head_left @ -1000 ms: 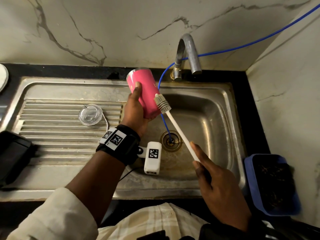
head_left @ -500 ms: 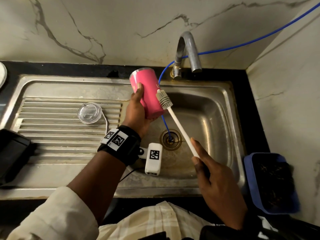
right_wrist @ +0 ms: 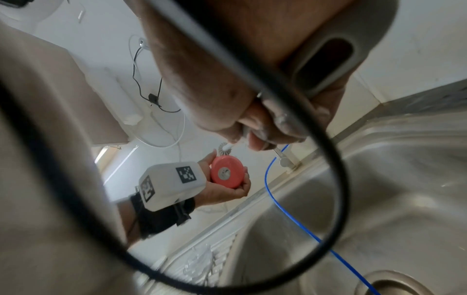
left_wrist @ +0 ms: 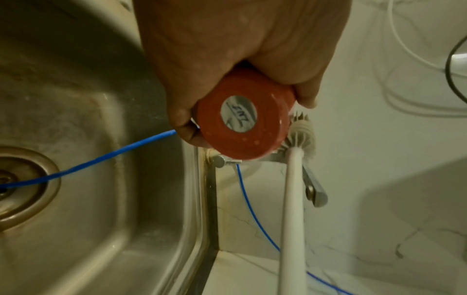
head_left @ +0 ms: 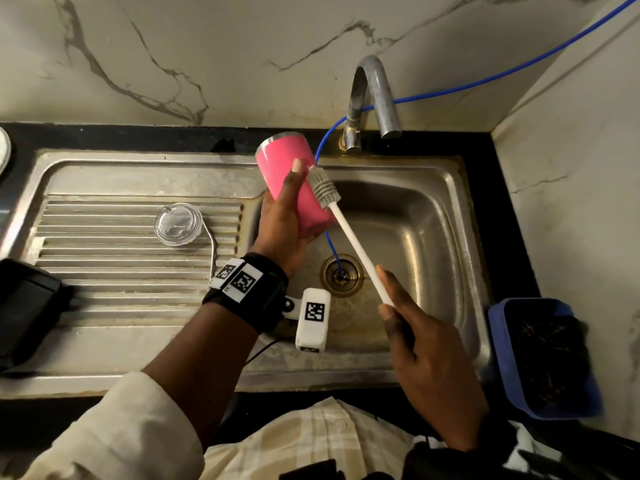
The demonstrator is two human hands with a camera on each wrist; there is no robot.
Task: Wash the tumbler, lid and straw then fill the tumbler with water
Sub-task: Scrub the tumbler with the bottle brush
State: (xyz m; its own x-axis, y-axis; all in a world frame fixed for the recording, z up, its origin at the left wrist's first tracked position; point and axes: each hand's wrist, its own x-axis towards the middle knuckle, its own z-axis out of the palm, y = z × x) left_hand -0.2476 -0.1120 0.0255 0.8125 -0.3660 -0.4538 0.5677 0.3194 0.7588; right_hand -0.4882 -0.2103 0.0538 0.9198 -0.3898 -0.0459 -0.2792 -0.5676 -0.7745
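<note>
My left hand (head_left: 284, 216) grips the pink tumbler (head_left: 294, 181) above the sink basin, tilted with its mouth toward the back wall and its base (left_wrist: 242, 123) toward me. My right hand (head_left: 415, 334) holds the white handle of a bottle brush (head_left: 353, 237). Its grey bristle head (head_left: 323, 187) lies against the tumbler's outer side. The clear lid (head_left: 178, 223) sits on the ribbed drainboard, with a thin bent metal straw (head_left: 211, 251) beside it.
The steel sink (head_left: 433, 244) has a drain (head_left: 341, 275) with a blue hose (head_left: 332, 247) running into it past the tap (head_left: 372, 95). A blue tub (head_left: 543, 358) stands at the right, a black object (head_left: 24, 306) at the left edge.
The tumbler has shifted slightly right and up, and the brush head has slid up along its side. The right hand stayed near the same spot.
</note>
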